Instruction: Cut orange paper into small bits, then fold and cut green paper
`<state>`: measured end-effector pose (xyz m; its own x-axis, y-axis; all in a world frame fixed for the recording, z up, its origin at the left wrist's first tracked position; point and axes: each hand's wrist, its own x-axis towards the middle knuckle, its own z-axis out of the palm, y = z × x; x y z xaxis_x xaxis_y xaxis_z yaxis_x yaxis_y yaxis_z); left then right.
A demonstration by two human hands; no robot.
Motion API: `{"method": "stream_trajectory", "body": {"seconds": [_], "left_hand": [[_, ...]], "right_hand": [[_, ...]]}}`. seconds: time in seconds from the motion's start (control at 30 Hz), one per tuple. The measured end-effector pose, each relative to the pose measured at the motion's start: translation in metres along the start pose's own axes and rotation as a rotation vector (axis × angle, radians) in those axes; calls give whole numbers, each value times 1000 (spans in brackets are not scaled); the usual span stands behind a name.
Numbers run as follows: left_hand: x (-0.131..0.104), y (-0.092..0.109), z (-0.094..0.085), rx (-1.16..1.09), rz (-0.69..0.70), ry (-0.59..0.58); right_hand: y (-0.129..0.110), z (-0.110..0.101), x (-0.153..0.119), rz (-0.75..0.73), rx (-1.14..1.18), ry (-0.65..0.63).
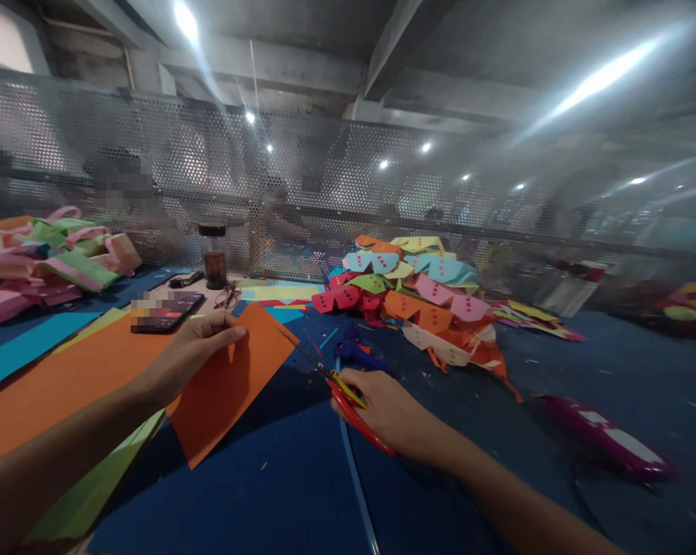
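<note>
My left hand (212, 339) pinches an orange sheet of paper (232, 393) by its upper edge and holds it tilted above the blue table. In my right hand (382, 401) are scissors (356, 416) with red and yellow handles. Their blades point up and left and reach the right corner of the orange sheet; whether they cut into it I cannot tell. Beneath my left forearm lies larger orange paper (64, 385), with light green paper (105, 478) under it. A dark blue glue gun (362, 351) lies just beyond my right hand.
Folded paper pieces with dots (422, 308) are heaped at the back, and more paper shapes (52, 262) at the left. A phone (168, 312), a jar (214, 262) and a purple object (607, 439) lie around. Perforated metal panels (336, 177) stand behind the table.
</note>
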<state>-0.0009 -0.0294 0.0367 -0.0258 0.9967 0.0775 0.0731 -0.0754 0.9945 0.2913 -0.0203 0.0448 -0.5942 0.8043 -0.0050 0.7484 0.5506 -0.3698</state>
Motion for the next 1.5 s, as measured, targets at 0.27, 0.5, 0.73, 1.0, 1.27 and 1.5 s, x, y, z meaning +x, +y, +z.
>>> {"method": "stream_trajectory", "body": {"seconds": [0.27, 0.5, 0.73, 1.0, 1.27, 1.5], "left_hand": [[0, 2, 2, 23, 7, 3], [2, 0, 0, 8, -12, 6], [3, 0, 1, 13, 7, 2], [2, -2, -1, 32, 30, -6], [2, 3, 2, -12, -16, -5], [0, 4, 3, -22, -32, -11]], "right_hand": [[-3, -1, -1, 2, 18, 9], [0, 1, 0, 0, 22, 16], [0, 2, 0, 14, 27, 22], [1, 3, 1, 12, 34, 23], [2, 5, 1, 5, 17, 36], [4, 5, 1, -1, -17, 37]]}}
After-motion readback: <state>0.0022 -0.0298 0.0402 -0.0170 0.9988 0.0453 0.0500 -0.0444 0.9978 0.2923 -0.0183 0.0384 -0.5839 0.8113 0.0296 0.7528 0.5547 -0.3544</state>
